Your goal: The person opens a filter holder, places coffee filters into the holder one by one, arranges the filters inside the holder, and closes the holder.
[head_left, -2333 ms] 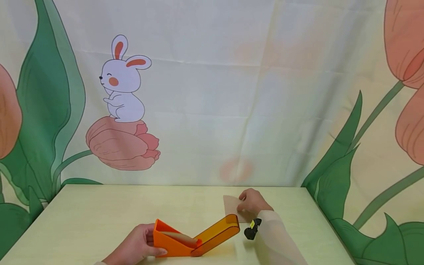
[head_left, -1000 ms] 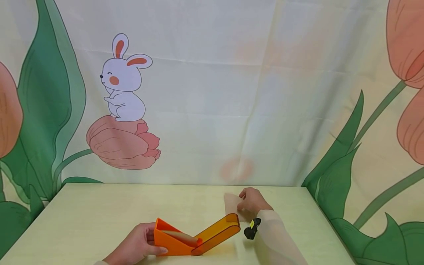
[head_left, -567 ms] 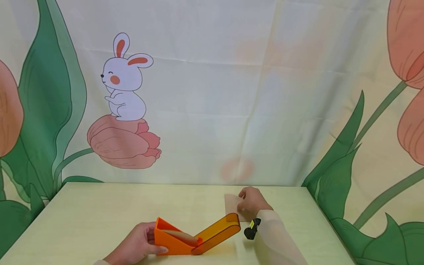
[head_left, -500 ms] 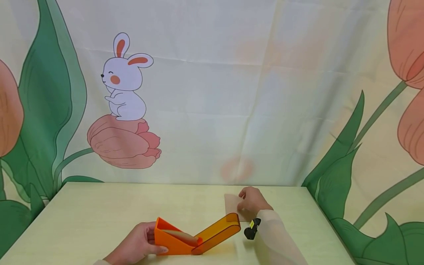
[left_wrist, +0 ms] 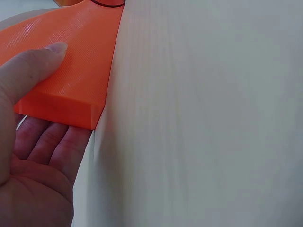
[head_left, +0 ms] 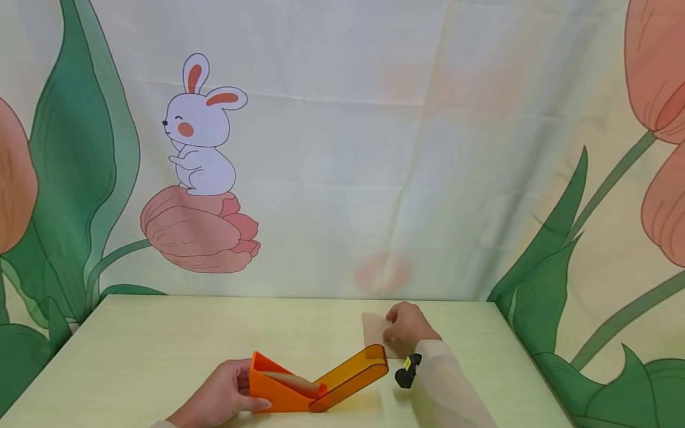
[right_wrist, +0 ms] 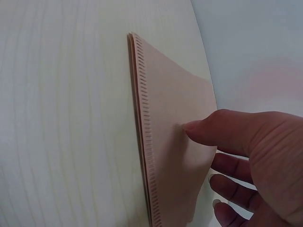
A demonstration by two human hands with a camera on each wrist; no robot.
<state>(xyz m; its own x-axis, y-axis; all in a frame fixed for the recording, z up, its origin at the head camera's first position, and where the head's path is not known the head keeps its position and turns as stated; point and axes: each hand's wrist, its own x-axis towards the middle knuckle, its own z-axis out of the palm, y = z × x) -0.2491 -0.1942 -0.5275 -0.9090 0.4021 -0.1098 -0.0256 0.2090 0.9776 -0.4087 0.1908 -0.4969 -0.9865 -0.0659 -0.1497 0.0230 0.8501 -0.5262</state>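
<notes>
In the head view, my left hand [head_left: 218, 393] grips the closed end of an orange wedge-shaped box [head_left: 280, 392]. In the left wrist view its thumb lies on one ridged face and its fingers are on the far side. The box's amber see-through lid [head_left: 350, 377] is swung open to the right, and a tan sheet-like piece [head_left: 291, 382] lies inside. Farther back, my right hand [head_left: 411, 326] pinches the edge of a beige folded paper napkin [right_wrist: 163, 109], with the thumb on top. Embossed dashes run along the napkin's folded layers. The index finger is mostly hidden.
A pale wooden table [head_left: 160, 345] carries everything. Behind it hangs a cloth backdrop [head_left: 321, 148] printed with a rabbit and tulips, close to the napkin. A small black device with a yellow patch [head_left: 408, 371] sits at the right wrist.
Hands, box and napkin hold their places across the frames. Only the whole head view has shifted slightly.
</notes>
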